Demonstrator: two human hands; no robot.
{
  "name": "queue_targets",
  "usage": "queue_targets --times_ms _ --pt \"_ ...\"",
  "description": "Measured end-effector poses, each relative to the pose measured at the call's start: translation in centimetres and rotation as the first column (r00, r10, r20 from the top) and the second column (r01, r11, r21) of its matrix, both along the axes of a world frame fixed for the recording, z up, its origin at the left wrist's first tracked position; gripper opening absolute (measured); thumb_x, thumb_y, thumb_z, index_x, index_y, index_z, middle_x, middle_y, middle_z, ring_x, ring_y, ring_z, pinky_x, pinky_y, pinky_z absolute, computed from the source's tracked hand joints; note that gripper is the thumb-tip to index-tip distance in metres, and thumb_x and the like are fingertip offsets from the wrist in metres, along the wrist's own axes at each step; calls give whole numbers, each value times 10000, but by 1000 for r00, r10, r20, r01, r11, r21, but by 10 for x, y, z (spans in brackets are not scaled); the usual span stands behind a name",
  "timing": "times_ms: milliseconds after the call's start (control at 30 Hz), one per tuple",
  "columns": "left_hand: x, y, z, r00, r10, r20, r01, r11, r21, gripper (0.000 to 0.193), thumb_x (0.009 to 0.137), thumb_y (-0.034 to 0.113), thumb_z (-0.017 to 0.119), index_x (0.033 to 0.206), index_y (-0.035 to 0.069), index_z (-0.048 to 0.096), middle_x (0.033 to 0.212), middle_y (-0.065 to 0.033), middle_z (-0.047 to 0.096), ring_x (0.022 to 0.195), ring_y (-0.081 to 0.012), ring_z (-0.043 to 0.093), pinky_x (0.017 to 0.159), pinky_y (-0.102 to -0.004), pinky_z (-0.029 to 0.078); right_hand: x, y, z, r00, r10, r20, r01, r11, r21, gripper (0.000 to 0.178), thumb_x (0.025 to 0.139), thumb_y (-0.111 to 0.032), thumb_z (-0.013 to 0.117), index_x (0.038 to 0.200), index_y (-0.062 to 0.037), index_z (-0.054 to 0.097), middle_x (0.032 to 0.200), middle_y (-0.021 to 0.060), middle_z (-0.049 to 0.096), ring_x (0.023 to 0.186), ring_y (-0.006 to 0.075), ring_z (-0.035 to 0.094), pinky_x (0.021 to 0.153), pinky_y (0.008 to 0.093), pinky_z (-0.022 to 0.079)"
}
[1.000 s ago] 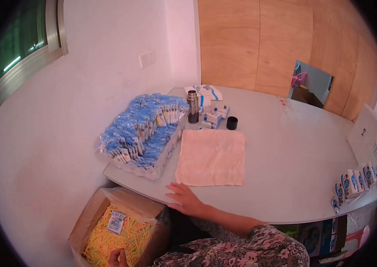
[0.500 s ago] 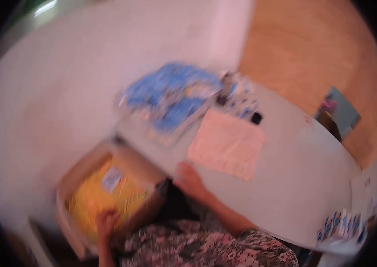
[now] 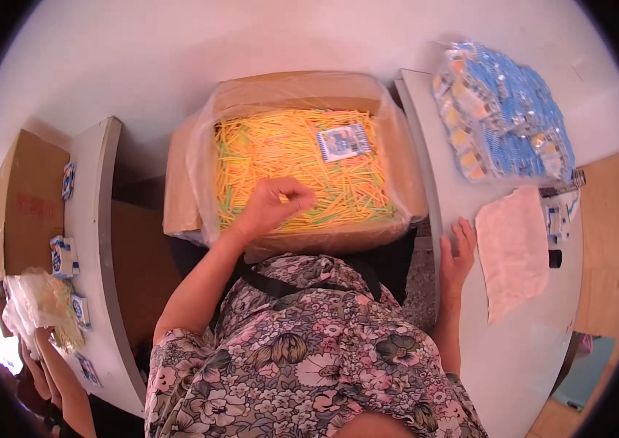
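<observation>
An open cardboard box (image 3: 185, 179) lined with clear plastic stands in front of me, filled with thin yellow, orange and green sticks (image 3: 265, 146). On top of the sticks lies a small blue and white packet (image 3: 344, 141). My left hand (image 3: 274, 206) hovers over the near part of the box with its fingers curled in. Whether anything thin is between those fingers is hidden. At the right, my right hand (image 3: 458, 252) rests on the edge of the table (image 3: 510, 365), fingers apart and holding nothing. Just beside it lies a pink cloth (image 3: 512, 252).
A clear bag of blue and white packets (image 3: 503, 113) lies at the far right. On the left, a narrow table (image 3: 101, 292) bears another cardboard box (image 3: 32, 204) and several small packets. Another person's arm (image 3: 65, 383) reaches to a plastic bag (image 3: 32, 299) there.
The view has turned to the left, so the box now sits in the middle and the left table shows. My left hand stays over the sticks; my right hand stays by the table edge.
</observation>
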State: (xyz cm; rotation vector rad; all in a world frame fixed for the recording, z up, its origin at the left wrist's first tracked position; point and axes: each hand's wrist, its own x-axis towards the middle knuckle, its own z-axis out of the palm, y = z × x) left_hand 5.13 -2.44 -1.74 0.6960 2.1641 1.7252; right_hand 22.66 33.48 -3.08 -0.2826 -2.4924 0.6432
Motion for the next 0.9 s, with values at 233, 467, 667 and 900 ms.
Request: queue_targets --times_ms 233,467,667,900 --pt "-90 4 -9 767 137 -627 -305 937 -169 148 743 146 734 816 31 676 767 -53 656 796 -190 621 701 -333 479 -3 1 -1 999 22 26 -21 999 -31 283 842 -61 612 1114 14 605 1277 148 541 1247 306 446 1087 404 286" --pt "-117 118 -35 759 -178 -626 -333 720 -609 457 659 287 795 1030 92 612 995 -65 600 999 -263 558 844 -443 392 -7 -1 -1 998 11 60 -14 999 40 290 824 -63 631 1104 4 606 1271 164 538 1227 317 464 1063 404 322" --pt "-136 133 -41 860 0 -511 -335 754 -564 519 576 236 834 1018 136 580 1027 -69 609 993 -278 573 820 -458 365 -8 -3 6 999 5 48 -3 999 -39 304 822 -66 635 1117 1 598 1280 164 532 1226 324 466 1056 402 337" --pt "-144 132 -38 868 87 -488 -350 804 -480 350 644 181 782 924 146 574 867 -39 642 855 -251 612 753 -436 368 -6 0 6 999 -14 42 16 998 -61 301 832 -82 634 1121 -5 597 1296 165 523 1228 320 467 1056 406 339"
